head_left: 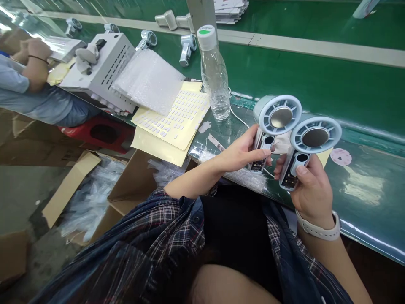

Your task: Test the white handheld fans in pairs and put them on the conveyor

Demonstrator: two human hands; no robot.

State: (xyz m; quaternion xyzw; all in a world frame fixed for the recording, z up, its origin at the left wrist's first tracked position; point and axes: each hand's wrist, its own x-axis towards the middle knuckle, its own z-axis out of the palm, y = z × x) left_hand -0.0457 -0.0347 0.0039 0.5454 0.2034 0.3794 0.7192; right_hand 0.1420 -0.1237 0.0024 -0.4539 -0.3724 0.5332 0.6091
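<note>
Left hand (243,153) grips left fan (272,126); right hand (311,190) grips right fan (306,145); handles mostly hidden.

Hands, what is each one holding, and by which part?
Left hand holds one fan by its handle; right hand holds the other fan by its handle, heads up.

No lettering, brand or number is legible anywhere; the small dark panels on the two handheld fans (278,126) are too blurred to read.
</note>
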